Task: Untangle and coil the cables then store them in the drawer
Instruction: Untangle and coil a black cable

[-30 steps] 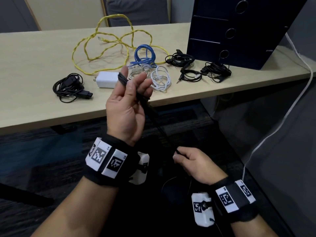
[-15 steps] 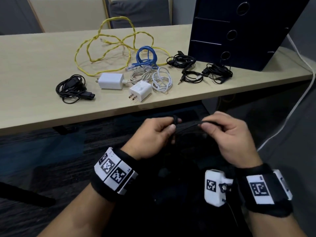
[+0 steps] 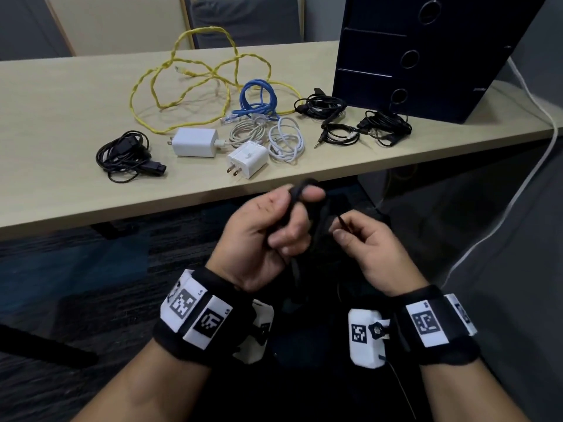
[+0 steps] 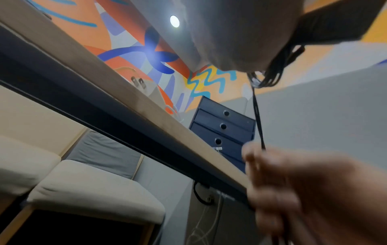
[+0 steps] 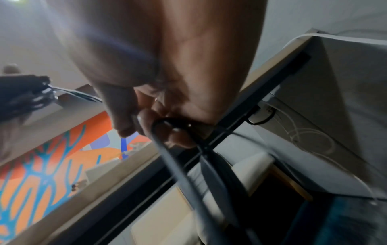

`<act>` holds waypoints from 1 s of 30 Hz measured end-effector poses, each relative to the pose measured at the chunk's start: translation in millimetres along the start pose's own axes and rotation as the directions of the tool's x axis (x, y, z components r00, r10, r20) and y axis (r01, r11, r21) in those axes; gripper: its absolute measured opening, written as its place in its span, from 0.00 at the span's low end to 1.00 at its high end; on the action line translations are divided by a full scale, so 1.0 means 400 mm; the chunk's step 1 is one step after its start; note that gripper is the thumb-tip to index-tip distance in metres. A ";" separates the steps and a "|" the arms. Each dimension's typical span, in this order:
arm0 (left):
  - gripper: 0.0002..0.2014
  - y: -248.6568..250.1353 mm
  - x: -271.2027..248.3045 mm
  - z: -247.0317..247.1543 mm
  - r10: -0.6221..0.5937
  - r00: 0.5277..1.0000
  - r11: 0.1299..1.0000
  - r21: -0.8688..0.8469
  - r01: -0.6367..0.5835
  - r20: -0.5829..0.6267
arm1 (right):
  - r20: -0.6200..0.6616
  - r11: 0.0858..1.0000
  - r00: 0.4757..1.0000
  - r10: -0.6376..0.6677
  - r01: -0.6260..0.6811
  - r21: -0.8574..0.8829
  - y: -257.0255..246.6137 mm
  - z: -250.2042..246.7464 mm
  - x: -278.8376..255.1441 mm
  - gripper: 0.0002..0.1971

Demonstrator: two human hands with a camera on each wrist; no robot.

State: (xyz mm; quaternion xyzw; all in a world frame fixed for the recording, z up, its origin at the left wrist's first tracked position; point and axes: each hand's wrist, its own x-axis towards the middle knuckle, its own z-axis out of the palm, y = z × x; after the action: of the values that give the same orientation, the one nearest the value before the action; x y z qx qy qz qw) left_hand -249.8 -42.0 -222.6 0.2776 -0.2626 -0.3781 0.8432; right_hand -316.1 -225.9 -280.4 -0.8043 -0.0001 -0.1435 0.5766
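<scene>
The left hand (image 3: 268, 236) grip holds the looped black cable (image 3: 300, 190), whose free strand the right hand (image 3: 370, 248) grip pinches just beside it.

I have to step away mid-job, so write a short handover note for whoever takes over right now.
Left hand: grips a bundle of loops of the black cable, held in front of the table edge.
Right hand: pinches the same cable's free run, feeding the next loop.
On the table: yellow cable sprawled loose; blue cable, white cables, chargers and other black bundles.
Drawer unit: all drawers closed.
Done: coil partly wound.
Left: finish the coil, coil the rest, store everything.
</scene>
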 end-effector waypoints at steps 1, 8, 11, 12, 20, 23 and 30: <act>0.16 0.012 0.003 0.005 0.048 0.998 0.999 -0.016 -0.049 -0.043 | 0.011 0.999 0.999 0.034 -0.034 0.008 0.018 0.002 -0.009 0.05; 0.17 0.061 0.024 0.025 0.273 0.918 0.961 0.045 -0.272 -0.289 | 0.109 0.956 0.963 0.246 -0.222 -0.190 0.110 0.017 -0.048 0.11; 0.17 0.056 0.028 0.029 0.293 0.893 0.953 0.030 -0.301 -0.342 | 0.204 0.920 0.919 0.337 -0.275 -0.279 0.147 0.045 -0.059 0.11; 0.17 0.059 0.028 0.028 0.298 0.888 0.951 0.027 -0.308 -0.350 | 0.233 0.911 0.901 0.367 -0.297 -0.285 0.160 0.053 -0.065 0.11; 0.17 0.094 0.019 0.012 0.327 0.878 0.938 0.006 -0.346 -0.349 | 0.025 0.746 0.858 0.514 -0.461 0.481 0.160 0.042 -0.075 0.15; 0.17 0.098 0.021 0.008 0.339 0.874 0.933 0.005 -0.360 -0.349 | 0.000 0.723 0.847 0.532 -0.454 0.521 0.157 0.023 -0.066 0.17; 0.15 0.094 0.012 -0.024 0.364 0.860 0.929 0.075 -0.362 -0.357 | -0.201 0.757 0.787 0.584 -0.438 0.484 0.165 -0.008 -0.056 0.16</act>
State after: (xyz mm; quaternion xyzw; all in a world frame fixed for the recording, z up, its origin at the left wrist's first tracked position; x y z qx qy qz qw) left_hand -222.4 -22.2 -203.3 0.2909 -0.1503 -0.1537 0.9323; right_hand -327.4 -247.2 -345.8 -0.5948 0.2923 -0.1113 0.7406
